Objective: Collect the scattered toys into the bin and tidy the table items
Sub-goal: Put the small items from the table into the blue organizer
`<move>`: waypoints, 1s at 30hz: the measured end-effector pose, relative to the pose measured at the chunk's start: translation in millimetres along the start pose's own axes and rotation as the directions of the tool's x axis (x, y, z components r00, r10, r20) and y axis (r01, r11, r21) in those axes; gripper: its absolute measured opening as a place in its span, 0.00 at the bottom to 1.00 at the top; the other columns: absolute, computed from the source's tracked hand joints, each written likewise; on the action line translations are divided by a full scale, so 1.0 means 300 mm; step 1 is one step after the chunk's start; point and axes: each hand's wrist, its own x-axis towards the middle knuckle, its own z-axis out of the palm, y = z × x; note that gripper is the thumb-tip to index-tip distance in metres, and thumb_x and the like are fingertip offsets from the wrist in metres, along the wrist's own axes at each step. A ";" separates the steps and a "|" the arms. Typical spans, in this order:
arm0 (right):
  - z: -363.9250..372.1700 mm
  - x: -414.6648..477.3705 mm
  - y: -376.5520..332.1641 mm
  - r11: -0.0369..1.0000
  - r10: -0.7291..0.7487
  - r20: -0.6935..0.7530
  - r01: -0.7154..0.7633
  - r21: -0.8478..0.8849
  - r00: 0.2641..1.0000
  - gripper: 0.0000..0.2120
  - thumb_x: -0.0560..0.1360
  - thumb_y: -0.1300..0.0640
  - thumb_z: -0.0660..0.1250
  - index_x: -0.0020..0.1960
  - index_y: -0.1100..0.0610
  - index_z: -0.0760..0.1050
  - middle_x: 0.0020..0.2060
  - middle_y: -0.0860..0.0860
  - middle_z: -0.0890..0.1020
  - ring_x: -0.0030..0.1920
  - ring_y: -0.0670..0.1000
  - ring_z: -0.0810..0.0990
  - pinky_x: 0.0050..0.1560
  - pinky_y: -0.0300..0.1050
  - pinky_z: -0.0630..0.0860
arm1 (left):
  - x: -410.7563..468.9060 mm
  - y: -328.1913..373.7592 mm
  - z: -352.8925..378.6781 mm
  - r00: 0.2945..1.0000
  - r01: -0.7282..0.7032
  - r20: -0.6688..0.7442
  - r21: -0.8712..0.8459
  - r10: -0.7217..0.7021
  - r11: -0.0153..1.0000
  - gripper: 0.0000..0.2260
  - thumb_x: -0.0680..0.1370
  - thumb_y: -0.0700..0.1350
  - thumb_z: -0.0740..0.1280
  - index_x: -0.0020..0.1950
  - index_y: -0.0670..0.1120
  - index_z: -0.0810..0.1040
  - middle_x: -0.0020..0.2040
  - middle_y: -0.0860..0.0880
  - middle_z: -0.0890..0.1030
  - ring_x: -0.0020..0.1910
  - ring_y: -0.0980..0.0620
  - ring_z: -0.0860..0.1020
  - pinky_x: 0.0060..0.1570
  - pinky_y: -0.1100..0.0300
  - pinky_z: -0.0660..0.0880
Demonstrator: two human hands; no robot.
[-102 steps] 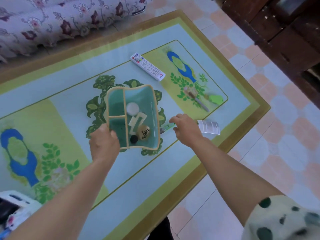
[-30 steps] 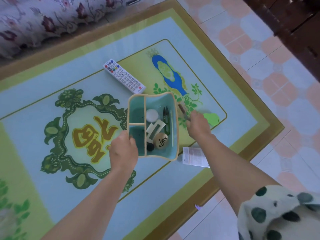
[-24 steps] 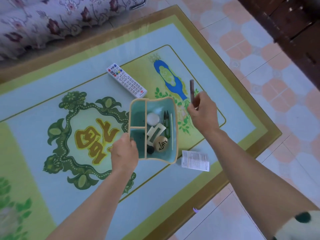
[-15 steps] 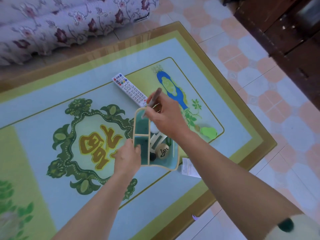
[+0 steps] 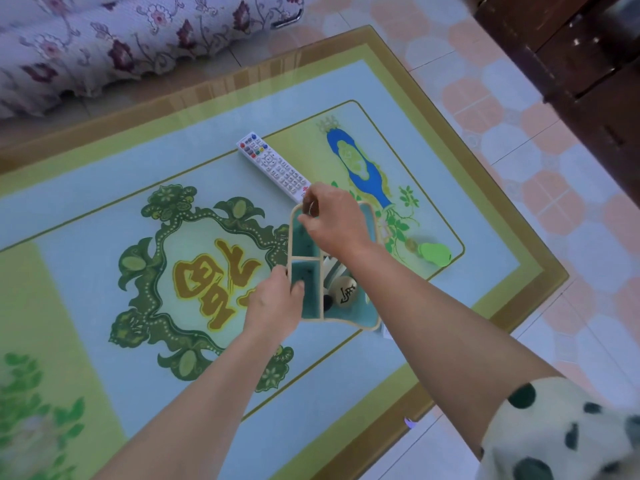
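Table: bin, remote.

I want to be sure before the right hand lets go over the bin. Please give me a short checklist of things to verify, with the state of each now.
1. Left hand steadies the bin at its left rim: ok.
2. Right hand is above the far-left compartment: ok.
3. The thin item is pinched in the right hand: cannot tell, only a small bit shows at the fingertips.
4. That compartment has free room: ok, its floor looks bare.
5. Remote control is clear of the bin: cannot tell, the right hand hides its near end.
6. Green toy collected: not ok, it lies on the table.
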 end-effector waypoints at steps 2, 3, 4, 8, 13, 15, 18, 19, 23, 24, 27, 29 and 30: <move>-0.006 -0.002 0.000 0.998 0.029 -0.019 -0.028 0.049 0.999 0.07 0.70 0.61 0.69 0.47 0.57 0.75 0.40 0.52 0.81 0.41 0.53 0.79 0.42 0.51 0.79 | 0.004 -0.003 0.000 1.000 -0.009 -0.001 0.013 0.009 1.000 0.09 0.81 0.50 0.56 0.51 0.45 0.69 0.46 0.45 0.79 0.41 0.43 0.81 0.43 0.46 0.80; -0.012 -0.002 0.000 0.998 0.033 -0.025 -0.032 0.053 0.999 0.09 0.70 0.61 0.70 0.50 0.57 0.75 0.41 0.52 0.82 0.42 0.53 0.79 0.42 0.50 0.78 | 0.006 -0.004 0.001 1.000 -0.012 0.000 0.013 0.012 1.000 0.09 0.81 0.50 0.56 0.51 0.45 0.69 0.46 0.45 0.79 0.41 0.43 0.81 0.43 0.46 0.80; -0.022 -0.005 -0.001 0.998 0.039 -0.026 -0.038 0.046 0.999 0.10 0.71 0.60 0.70 0.52 0.57 0.75 0.42 0.53 0.82 0.43 0.53 0.79 0.42 0.48 0.76 | 0.006 -0.004 0.002 1.000 -0.015 0.001 0.014 0.015 1.000 0.10 0.81 0.50 0.56 0.51 0.45 0.69 0.46 0.45 0.79 0.41 0.43 0.81 0.43 0.46 0.80; -0.079 -0.027 0.010 0.995 0.049 -0.058 -0.044 0.092 0.997 0.12 0.72 0.57 0.71 0.54 0.58 0.75 0.37 0.52 0.80 0.39 0.53 0.78 0.41 0.48 0.75 | 0.010 -0.009 0.007 1.000 -0.021 -0.003 0.020 0.021 1.000 0.10 0.81 0.51 0.56 0.50 0.45 0.70 0.46 0.46 0.79 0.41 0.44 0.82 0.44 0.46 0.80; -0.188 -0.177 0.146 0.982 0.154 -0.186 -0.129 0.136 0.971 0.04 0.74 0.59 0.67 0.48 0.59 0.76 0.31 0.48 0.74 0.34 0.50 0.73 0.40 0.46 0.73 | 0.021 -0.010 0.012 1.000 -0.011 -0.021 0.014 0.011 1.000 0.10 0.81 0.51 0.56 0.49 0.45 0.69 0.45 0.45 0.78 0.40 0.43 0.82 0.41 0.48 0.79; -0.204 -0.273 0.235 0.979 0.201 -0.158 -0.192 0.069 0.967 0.03 0.74 0.61 0.65 0.45 0.59 0.76 0.34 0.49 0.76 0.36 0.50 0.73 0.41 0.49 0.75 | 0.024 0.001 0.025 0.998 -0.002 -0.057 0.060 0.005 0.998 0.11 0.81 0.50 0.56 0.51 0.43 0.69 0.46 0.43 0.78 0.42 0.41 0.80 0.39 0.51 0.74; -0.194 -0.414 0.363 0.953 0.295 0.001 -0.295 -0.068 0.955 0.05 0.74 0.61 0.64 0.49 0.59 0.77 0.42 0.53 0.79 0.44 0.54 0.77 0.46 0.51 0.76 | 0.017 0.032 0.054 0.990 0.062 -0.128 0.094 -0.050 0.994 0.10 0.80 0.48 0.56 0.53 0.40 0.67 0.47 0.42 0.74 0.46 0.39 0.75 0.41 0.51 0.67; -0.183 -0.440 0.387 0.942 0.325 0.072 -0.317 -0.107 0.943 0.08 0.74 0.60 0.65 0.53 0.58 0.76 0.46 0.53 0.79 0.49 0.55 0.78 0.49 0.52 0.76 | 0.018 0.037 0.052 0.985 0.093 -0.151 0.084 -0.080 0.992 0.09 0.80 0.46 0.56 0.53 0.41 0.66 0.47 0.41 0.74 0.47 0.39 0.74 0.42 0.50 0.67; -0.138 -0.535 0.462 0.908 0.365 0.274 -0.274 -0.317 0.890 0.28 0.70 0.51 0.71 0.67 0.55 0.67 0.61 0.53 0.73 0.62 0.56 0.70 0.59 0.51 0.69 | 0.009 0.060 0.075 0.969 0.149 -0.208 0.057 -0.134 0.987 0.08 0.80 0.43 0.57 0.54 0.40 0.65 0.53 0.37 0.76 0.52 0.36 0.75 0.47 0.47 0.70; -0.124 -0.547 0.472 0.894 0.354 0.296 -0.229 -0.384 0.887 0.32 0.69 0.49 0.72 0.69 0.54 0.65 0.64 0.53 0.71 0.64 0.57 0.68 0.60 0.51 0.66 | 0.008 0.064 0.077 0.966 0.152 -0.219 0.054 -0.137 0.987 0.09 0.80 0.43 0.57 0.56 0.39 0.66 0.55 0.36 0.76 0.53 0.35 0.75 0.47 0.48 0.70; -0.067 -0.578 0.511 0.856 0.332 0.329 -0.136 -0.499 0.884 0.39 0.67 0.47 0.75 0.72 0.54 0.60 0.67 0.53 0.67 0.67 0.57 0.65 0.64 0.52 0.62 | 0.011 0.065 0.091 0.958 0.154 -0.252 0.061 -0.134 0.986 0.12 0.79 0.43 0.57 0.60 0.39 0.67 0.56 0.37 0.76 0.53 0.36 0.75 0.48 0.48 0.69; -0.032 -0.583 0.525 0.832 0.325 0.317 -0.110 -0.544 0.891 0.38 0.67 0.51 0.74 0.71 0.54 0.59 0.67 0.54 0.68 0.67 0.58 0.65 0.65 0.52 0.61 | 0.017 0.058 0.094 0.955 0.146 -0.267 0.047 -0.129 0.988 0.11 0.78 0.43 0.58 0.59 0.40 0.68 0.55 0.37 0.77 0.52 0.36 0.76 0.50 0.46 0.72; -0.019 -0.583 0.530 0.820 0.326 0.302 -0.108 -0.562 0.896 0.37 0.68 0.52 0.73 0.71 0.54 0.59 0.67 0.54 0.68 0.67 0.58 0.65 0.64 0.52 0.62 | 0.016 0.056 0.097 0.954 0.146 -0.271 0.046 -0.128 0.988 0.11 0.78 0.43 0.58 0.59 0.40 0.67 0.55 0.37 0.77 0.53 0.36 0.76 0.52 0.45 0.73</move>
